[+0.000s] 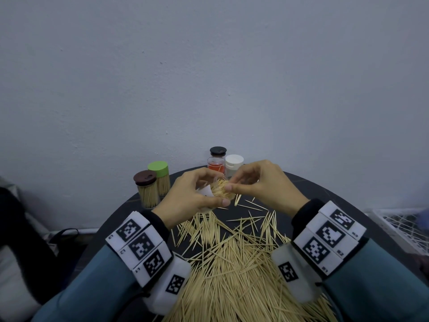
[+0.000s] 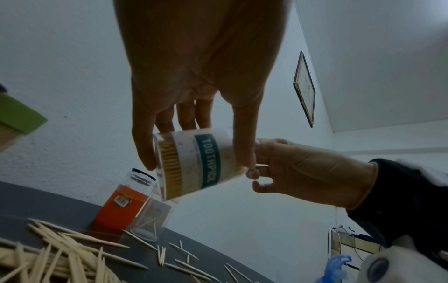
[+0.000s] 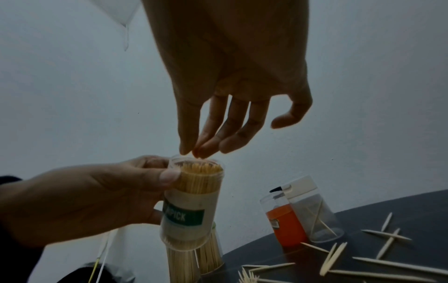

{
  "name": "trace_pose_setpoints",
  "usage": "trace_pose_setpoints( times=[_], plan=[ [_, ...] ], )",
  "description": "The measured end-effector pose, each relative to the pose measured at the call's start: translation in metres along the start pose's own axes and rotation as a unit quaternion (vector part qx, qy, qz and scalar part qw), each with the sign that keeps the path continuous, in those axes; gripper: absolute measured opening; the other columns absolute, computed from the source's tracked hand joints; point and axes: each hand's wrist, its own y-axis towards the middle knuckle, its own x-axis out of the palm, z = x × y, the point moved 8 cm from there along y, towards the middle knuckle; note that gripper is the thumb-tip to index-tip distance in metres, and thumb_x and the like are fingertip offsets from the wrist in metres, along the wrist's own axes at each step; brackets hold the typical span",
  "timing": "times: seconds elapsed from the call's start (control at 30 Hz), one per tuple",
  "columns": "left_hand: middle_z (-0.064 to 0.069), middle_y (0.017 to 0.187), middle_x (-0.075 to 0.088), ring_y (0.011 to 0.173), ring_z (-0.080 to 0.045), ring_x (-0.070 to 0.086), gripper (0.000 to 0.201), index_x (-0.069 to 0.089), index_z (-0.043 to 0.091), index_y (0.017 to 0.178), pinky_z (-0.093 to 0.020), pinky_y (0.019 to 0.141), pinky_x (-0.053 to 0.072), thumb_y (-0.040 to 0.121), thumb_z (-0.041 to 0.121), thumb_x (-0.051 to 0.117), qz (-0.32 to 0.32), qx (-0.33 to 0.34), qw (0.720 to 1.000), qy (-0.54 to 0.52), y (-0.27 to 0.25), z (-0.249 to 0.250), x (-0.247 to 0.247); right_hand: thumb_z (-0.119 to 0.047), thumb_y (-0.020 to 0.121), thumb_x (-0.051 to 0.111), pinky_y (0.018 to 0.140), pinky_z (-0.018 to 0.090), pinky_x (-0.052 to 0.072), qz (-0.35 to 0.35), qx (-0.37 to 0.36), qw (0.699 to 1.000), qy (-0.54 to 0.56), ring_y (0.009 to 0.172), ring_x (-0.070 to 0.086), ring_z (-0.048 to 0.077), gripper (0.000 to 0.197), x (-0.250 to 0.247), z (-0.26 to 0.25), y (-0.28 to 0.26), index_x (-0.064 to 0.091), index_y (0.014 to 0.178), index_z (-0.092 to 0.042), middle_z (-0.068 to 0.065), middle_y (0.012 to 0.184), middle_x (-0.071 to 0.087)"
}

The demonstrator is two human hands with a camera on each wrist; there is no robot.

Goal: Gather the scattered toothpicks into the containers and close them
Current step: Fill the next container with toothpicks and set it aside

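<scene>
My left hand (image 1: 197, 197) grips a clear toothpick container (image 1: 217, 191) with a white and green label, its mouth tilted to the right, above the dark round table (image 1: 318, 194). The container (image 2: 194, 162) is packed with toothpicks and has no lid on. My right hand (image 1: 255, 182) reaches its straight fingertips (image 3: 201, 149) to the container's open mouth (image 3: 196, 164), with no toothpick seen between them. A large pile of loose toothpicks (image 1: 232, 263) covers the near part of the table under both wrists.
At the back left stand a brown-lidded jar (image 1: 146, 189) and a green-lidded jar (image 1: 160, 180), both full. Behind the hands stand an orange-labelled jar (image 1: 217, 162) and a white-lidded container (image 1: 233, 165) holding few toothpicks. A white wire basket (image 1: 406, 228) lies off the table, right.
</scene>
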Motion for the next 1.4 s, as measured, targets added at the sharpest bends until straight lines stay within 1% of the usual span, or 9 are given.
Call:
trace_pose_setpoints(
  times=[0.17, 0.4, 0.6, 0.83, 0.93, 1.03, 1.1, 1.27, 1.4],
  plan=[
    [0.006, 0.108, 0.066, 0.102, -0.008, 0.061, 0.053, 0.062, 0.027, 0.112, -0.018, 0.082, 0.05, 0.065, 0.021, 0.085, -0.01, 0.0, 1.0, 0.002, -0.001, 0.001, 0.003, -0.032, 0.071, 0.079, 0.065, 0.021, 0.049, 0.0, 0.006, 0.999, -0.043, 0.062, 0.058, -0.002, 0.01, 0.009, 0.008, 0.0, 0.069, 0.068, -0.03, -0.013, 0.064, 0.066],
    [0.003, 0.107, 0.069, 0.102, -0.013, 0.064, 0.054, 0.064, 0.026, 0.112, -0.039, 0.095, 0.051, 0.064, 0.023, 0.087, -0.017, -0.017, 0.999, -0.027, -0.002, -0.002, 0.007, -0.021, 0.076, 0.075, 0.059, 0.005, 0.042, -0.008, 0.01, 0.999, 0.038, 0.061, 0.057, -0.006, 0.004, 0.002, 0.007, -0.001, 0.074, 0.078, -0.017, -0.008, 0.069, 0.067],
    [0.003, 0.108, 0.069, 0.102, -0.013, 0.065, 0.056, 0.062, 0.02, 0.117, -0.035, 0.095, 0.051, 0.066, 0.022, 0.084, -0.015, -0.019, 0.999, -0.041, -0.002, 0.0, 0.005, -0.025, 0.081, 0.071, 0.058, 0.008, 0.041, -0.04, 0.11, 0.991, -0.066, 0.071, 0.056, 0.002, 0.014, -0.009, 0.03, -0.004, 0.067, 0.089, -0.015, -0.004, 0.082, 0.064],
    [0.003, 0.1, 0.069, 0.094, -0.011, 0.065, 0.063, 0.06, 0.018, 0.12, -0.023, 0.081, 0.05, 0.062, 0.028, 0.083, -0.024, -0.017, 0.998, -0.056, -0.003, 0.001, 0.008, -0.041, 0.077, 0.072, 0.098, 0.036, 0.044, -0.278, 0.274, 0.856, -0.339, 0.113, 0.054, 0.023, 0.061, -0.002, 0.073, -0.052, 0.052, 0.125, -0.009, 0.005, 0.124, 0.058],
    [-0.002, 0.101, 0.07, 0.09, -0.012, 0.064, 0.065, 0.06, 0.018, 0.119, -0.025, 0.077, 0.051, 0.059, 0.03, 0.083, -0.029, -0.02, 0.997, -0.063, -0.003, 0.0, 0.01, -0.048, 0.072, 0.073, 0.096, 0.036, 0.046, -0.326, 0.292, 0.821, -0.366, 0.111, 0.056, 0.022, 0.071, -0.003, 0.08, -0.07, 0.051, 0.125, -0.007, 0.004, 0.123, 0.059],
    [-0.004, 0.105, 0.07, 0.092, -0.015, 0.066, 0.068, 0.06, 0.017, 0.119, -0.026, 0.077, 0.051, 0.056, 0.031, 0.081, -0.037, -0.025, 0.997, -0.064, -0.004, 0.001, 0.013, -0.058, 0.065, 0.074, 0.081, 0.031, 0.045, -0.363, 0.298, 0.795, -0.384, 0.084, 0.055, 0.015, 0.055, -0.003, 0.085, -0.087, 0.055, 0.092, -0.014, -0.004, 0.092, 0.06],
    [-0.003, 0.107, 0.069, 0.095, -0.015, 0.066, 0.068, 0.06, 0.017, 0.119, -0.027, 0.08, 0.052, 0.057, 0.031, 0.081, -0.039, -0.025, 0.997, -0.054, -0.004, 0.002, 0.015, -0.056, 0.063, 0.076, 0.077, 0.031, 0.043, -0.365, 0.299, 0.796, -0.379, 0.075, 0.05, 0.014, 0.052, 0.0, 0.087, -0.094, 0.052, 0.083, -0.015, -0.006, 0.079, 0.052],
    [-0.001, 0.107, 0.07, 0.097, -0.017, 0.067, 0.071, 0.06, 0.015, 0.12, -0.032, 0.082, 0.056, 0.055, 0.033, 0.081, -0.051, -0.028, 0.997, -0.041, -0.006, 0.002, 0.022, -0.043, 0.073, 0.074, 0.085, 0.031, 0.043, -0.338, 0.292, 0.812, -0.374, 0.102, 0.052, 0.019, 0.063, 0.003, 0.086, -0.1, 0.048, 0.121, -0.011, 0.001, 0.113, 0.055],
    [0.0, 0.104, 0.071, 0.097, -0.018, 0.067, 0.07, 0.06, 0.016, 0.118, -0.034, 0.084, 0.055, 0.054, 0.033, 0.08, -0.052, -0.029, 0.997, -0.041, -0.008, 0.001, 0.024, -0.037, 0.081, 0.069, 0.088, 0.03, 0.043, -0.33, 0.275, 0.822, -0.373, 0.111, 0.053, 0.021, 0.052, 0.008, 0.085, -0.098, 0.05, 0.122, -0.01, 0.004, 0.123, 0.054]
  ],
)
